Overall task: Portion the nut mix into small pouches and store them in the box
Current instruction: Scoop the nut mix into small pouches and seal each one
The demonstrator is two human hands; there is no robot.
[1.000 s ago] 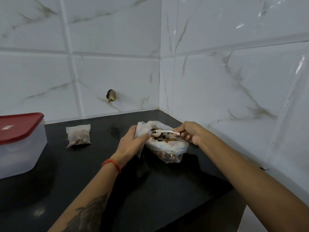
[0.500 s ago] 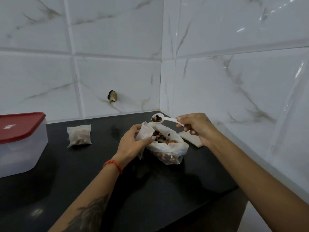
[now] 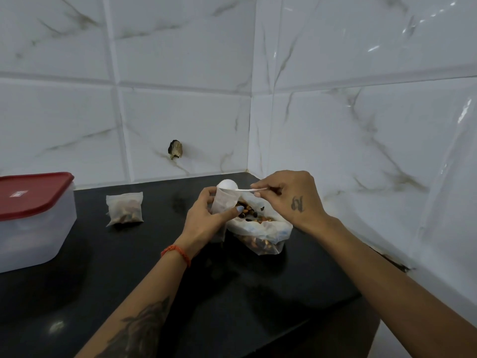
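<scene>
A large open bag of nut mix (image 3: 260, 231) lies on the black counter (image 3: 232, 293) near the corner. My left hand (image 3: 206, 218) holds a small white pouch (image 3: 225, 202) upright beside it, thumb and fingers pinching its sides. My right hand (image 3: 286, 197) pinches the handle of a white plastic spoon (image 3: 227, 185), whose bowl is turned over at the pouch's mouth. A filled pouch (image 3: 125, 208) rests on the counter to the left. The clear box with a red lid (image 3: 31, 218) stands at the far left, lid on.
White marble-look tiled walls close the counter at the back and right. A dark chipped hole (image 3: 175, 150) marks the back wall. The counter's front edge runs diagonally at the lower right.
My right hand lifted the loaded spoon out of the big bag, swung it left and tipped it over the mouth of the small pouch in my left hand.
</scene>
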